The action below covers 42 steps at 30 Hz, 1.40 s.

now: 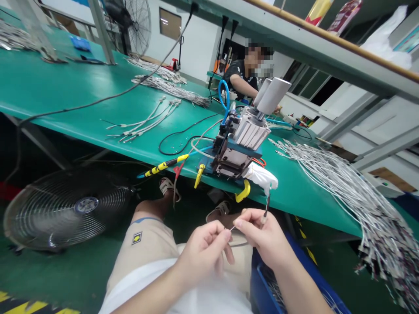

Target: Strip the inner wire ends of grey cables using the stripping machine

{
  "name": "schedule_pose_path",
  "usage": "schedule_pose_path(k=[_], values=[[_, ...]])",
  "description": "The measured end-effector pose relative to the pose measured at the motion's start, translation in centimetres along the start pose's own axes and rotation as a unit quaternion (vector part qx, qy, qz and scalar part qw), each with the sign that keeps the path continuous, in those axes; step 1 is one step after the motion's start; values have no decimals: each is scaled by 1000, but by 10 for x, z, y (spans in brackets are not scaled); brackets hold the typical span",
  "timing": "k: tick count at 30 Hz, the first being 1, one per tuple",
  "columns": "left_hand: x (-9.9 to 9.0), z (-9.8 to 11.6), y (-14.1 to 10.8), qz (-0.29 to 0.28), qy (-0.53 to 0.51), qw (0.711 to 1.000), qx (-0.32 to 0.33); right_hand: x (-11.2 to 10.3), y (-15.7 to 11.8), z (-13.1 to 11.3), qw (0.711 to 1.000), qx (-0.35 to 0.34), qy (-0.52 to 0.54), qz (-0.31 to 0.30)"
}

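A thin wire [232,227] spans the short gap between my two hands, over my lap. My left hand [209,246] pinches one end between thumb and forefinger. Fingers closed, my right hand [258,231] grips the wire close by, with a small connector and dark leads rising beside its fingers. Just above the right hand, a white wrapped bundle [262,176] sticks out from the press machine [242,139] at the table's front edge. The far end of the wire is hidden by the hands.
The green table [81,87] holds a few short cables [147,124] and a large cable pile [353,187] at right. A floor fan [87,205] stands lower left, a blue bin [294,270] lower right. Yellow clamp handles [242,191] jut out. Another person [244,74] sits opposite.
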State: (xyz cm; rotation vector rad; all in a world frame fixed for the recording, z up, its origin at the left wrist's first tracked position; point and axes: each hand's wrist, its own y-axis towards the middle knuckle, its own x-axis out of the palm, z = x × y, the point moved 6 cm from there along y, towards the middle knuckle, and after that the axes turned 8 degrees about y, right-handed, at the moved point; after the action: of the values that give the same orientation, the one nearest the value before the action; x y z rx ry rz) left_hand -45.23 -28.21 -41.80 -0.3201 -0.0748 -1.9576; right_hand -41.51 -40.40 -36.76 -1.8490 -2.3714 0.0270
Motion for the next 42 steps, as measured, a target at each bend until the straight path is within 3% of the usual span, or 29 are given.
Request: schedule_pose_path(k=[5, 9, 15, 21, 30, 42], values=[[0, 5, -4, 21, 38, 999, 30, 2, 3, 6, 999, 25, 27, -5], [0, 6, -4, 29, 4, 999, 35, 6, 4, 6, 998, 32, 50, -12], [-3, 15, -1, 33, -8, 998, 60, 18, 0, -9, 998, -25, 27, -50], [-13, 18, -2, 89, -80, 990, 79, 9, -4, -12, 997, -75, 8, -4], [4, 20, 1, -61, -69, 996, 6, 14, -4, -19, 997, -62, -16, -46], [2, 16, 4, -36, -13, 999, 14, 8, 3, -14, 999, -37, -1, -33]])
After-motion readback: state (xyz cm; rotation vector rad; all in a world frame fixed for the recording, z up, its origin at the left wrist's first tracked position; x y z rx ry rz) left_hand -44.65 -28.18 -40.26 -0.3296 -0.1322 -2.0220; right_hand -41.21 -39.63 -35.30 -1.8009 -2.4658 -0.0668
